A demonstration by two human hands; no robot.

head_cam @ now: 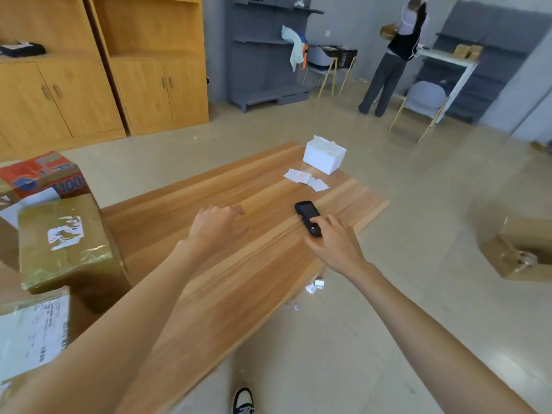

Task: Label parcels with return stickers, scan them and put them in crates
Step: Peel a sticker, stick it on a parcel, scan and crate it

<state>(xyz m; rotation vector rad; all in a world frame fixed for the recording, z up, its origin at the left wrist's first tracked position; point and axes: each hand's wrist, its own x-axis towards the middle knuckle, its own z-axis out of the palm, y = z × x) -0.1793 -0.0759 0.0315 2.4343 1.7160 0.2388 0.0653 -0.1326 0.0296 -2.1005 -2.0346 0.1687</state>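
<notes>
The right hand [334,243] pinches the near end of the scanner [308,218], rigid, light, probably best gripped mid-body; the left hand [216,227] hovers, fingers relaxed

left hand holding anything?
No. The left hand hovers over the wooden table with loosely spread fingers and nothing in it; only the right hand touches the black scanner.

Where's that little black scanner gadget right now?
The scanner lies on the wooden table, right of centre, under the right hand fingertips, nearer than the white stickers.
</notes>
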